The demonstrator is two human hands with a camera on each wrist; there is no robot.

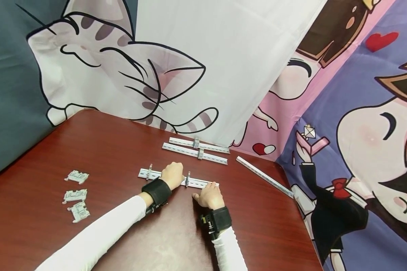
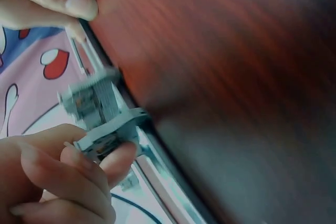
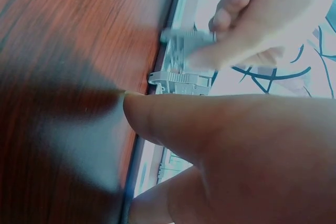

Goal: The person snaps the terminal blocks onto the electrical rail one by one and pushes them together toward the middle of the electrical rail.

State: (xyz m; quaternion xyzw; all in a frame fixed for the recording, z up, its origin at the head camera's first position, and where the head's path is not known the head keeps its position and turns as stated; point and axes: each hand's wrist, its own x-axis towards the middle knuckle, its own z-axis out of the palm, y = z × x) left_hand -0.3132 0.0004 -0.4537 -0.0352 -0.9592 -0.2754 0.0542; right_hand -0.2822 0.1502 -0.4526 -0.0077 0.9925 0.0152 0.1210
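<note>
A slotted metal mounting rail (image 1: 200,183) lies on the table under both hands. My left hand (image 1: 172,176) pinches a grey terminal block (image 2: 113,129) between thumb and fingers, at the rail. Right beside it, toward my right hand, another terminal block (image 1: 188,179) stands upright on the rail. A further terminal block (image 1: 149,171) stands near the rail's left end. My right hand (image 1: 210,195) rests its fingertips on the rail's right end, with its thumb (image 3: 152,111) stretched out toward the blocks, in front of the rail.
Three loose terminal blocks (image 1: 75,195) lie flat at the table's left. Behind the hands are two rails (image 1: 179,149), each carrying a cluster of blocks. A bare rail (image 1: 264,177) lies slanted along the right edge. A printed cloth (image 1: 224,56) hangs behind the table.
</note>
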